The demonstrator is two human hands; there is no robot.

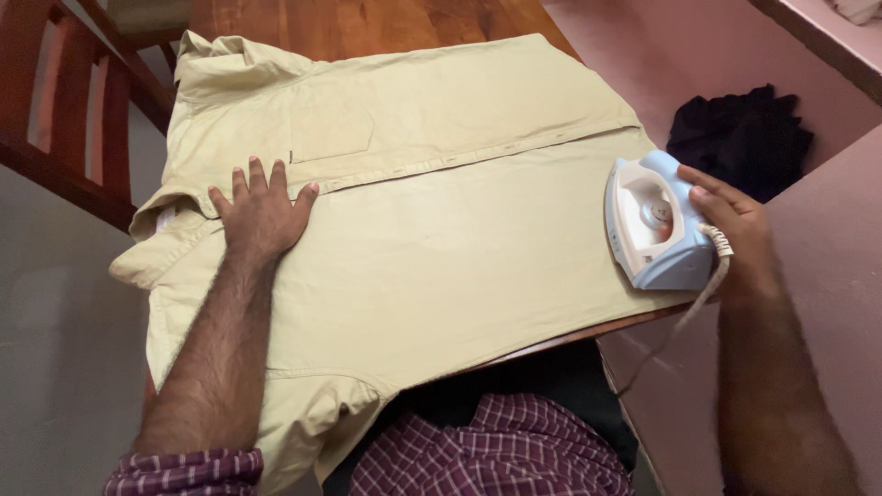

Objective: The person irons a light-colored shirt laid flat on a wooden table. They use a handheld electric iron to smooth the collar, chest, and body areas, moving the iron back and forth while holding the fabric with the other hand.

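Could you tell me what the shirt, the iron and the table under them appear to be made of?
Shirt: beige woven cloth, probably cotton, matte with soft creases. Iron: smooth, slightly glossy white and pale blue plastic shell. Table: reddish-brown wood, visible grain, polished sheen.

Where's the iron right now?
The iron sits at the right edge of the beige shirt, gripped by the right hand, near the wooden table's right corner.

A pale khaki shirt (pixel 413 211) covers a reddish-brown wooden table (pixel 367 23). The steam iron (pixel 657 220) is white and light blue (its cord (pixel 684 317) pale grey). The person's sleeve (pixel 188 470) is maroon-and-white check. A black cloth (pixel 740 138) lies against a pink wall (pixel 680 55).
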